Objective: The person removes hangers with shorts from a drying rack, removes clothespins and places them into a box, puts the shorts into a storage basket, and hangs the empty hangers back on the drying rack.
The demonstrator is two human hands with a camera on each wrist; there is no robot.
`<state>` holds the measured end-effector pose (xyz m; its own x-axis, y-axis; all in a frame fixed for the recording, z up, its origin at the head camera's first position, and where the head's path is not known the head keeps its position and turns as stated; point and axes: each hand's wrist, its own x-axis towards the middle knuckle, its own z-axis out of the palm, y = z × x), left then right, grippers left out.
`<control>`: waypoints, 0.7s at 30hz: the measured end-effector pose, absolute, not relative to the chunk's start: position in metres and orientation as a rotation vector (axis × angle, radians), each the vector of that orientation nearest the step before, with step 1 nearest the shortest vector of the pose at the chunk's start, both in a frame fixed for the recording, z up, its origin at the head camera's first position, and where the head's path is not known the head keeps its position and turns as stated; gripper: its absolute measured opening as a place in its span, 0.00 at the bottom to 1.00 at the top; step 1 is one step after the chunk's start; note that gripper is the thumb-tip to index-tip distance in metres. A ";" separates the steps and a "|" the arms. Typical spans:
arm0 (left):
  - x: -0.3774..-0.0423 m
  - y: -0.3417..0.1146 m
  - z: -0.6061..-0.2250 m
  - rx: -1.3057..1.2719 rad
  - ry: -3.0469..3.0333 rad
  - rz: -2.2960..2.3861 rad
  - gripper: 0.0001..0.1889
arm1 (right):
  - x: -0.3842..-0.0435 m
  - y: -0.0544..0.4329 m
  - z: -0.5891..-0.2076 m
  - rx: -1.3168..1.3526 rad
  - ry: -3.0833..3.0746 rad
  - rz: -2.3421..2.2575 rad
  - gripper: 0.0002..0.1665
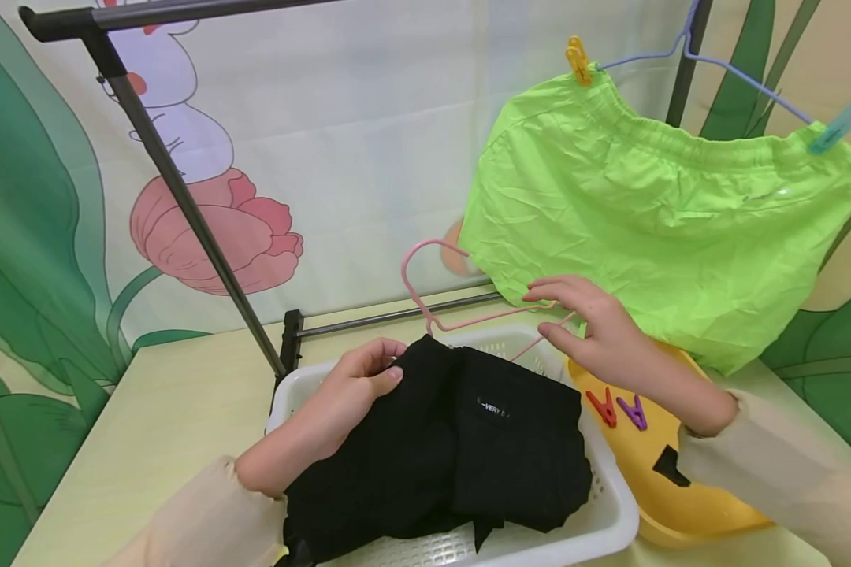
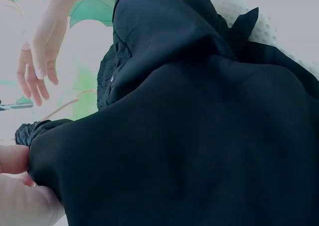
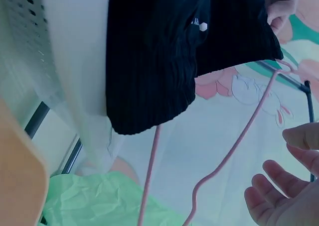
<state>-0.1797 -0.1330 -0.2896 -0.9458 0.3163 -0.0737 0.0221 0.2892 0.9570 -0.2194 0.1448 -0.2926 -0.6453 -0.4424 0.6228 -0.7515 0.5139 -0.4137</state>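
Black pants (image 1: 411, 441) with a gathered waistband and small white lettering lie bunched over a white basket (image 1: 610, 512). My left hand (image 1: 354, 394) pinches their upper left corner between thumb and fingers; in the left wrist view its thumb (image 2: 25, 201) presses into the dark cloth. A pink hanger (image 1: 414, 287) is partly inside the waistband, its hook standing out by my left hand and its right end poking out of the cloth. Close to that end, my right hand (image 1: 603, 331) has loosely bent, spread fingers. In the right wrist view these fingers (image 3: 271, 191) are apart from the hanger (image 3: 227, 156).
Bright green shorts (image 1: 652, 213) hang from a blue hanger (image 1: 733, 67) by a yellow clothespin (image 1: 577, 59) and a teal clothespin (image 1: 844, 122). A yellow basin (image 1: 681, 520) beside the basket holds a red clothespin (image 1: 601, 408) and a purple one. A dark rack post (image 1: 191, 213) rises at left.
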 end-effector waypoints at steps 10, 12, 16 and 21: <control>-0.175 -0.144 -0.293 0.340 2.371 1.600 0.12 | -0.228 0.115 -0.297 1.167 -2.357 0.682 0.18; -0.175 -0.146 -0.293 0.338 2.386 1.584 0.12 | -0.229 0.109 -0.297 1.181 -2.340 0.611 0.17; -0.174 -0.150 -0.293 0.338 2.411 1.551 0.12 | -0.232 0.102 -0.301 1.174 -2.285 0.483 0.16; -0.173 -0.155 -0.296 0.384 2.439 1.505 0.12 | -0.236 0.095 -0.309 1.150 -2.179 0.422 0.11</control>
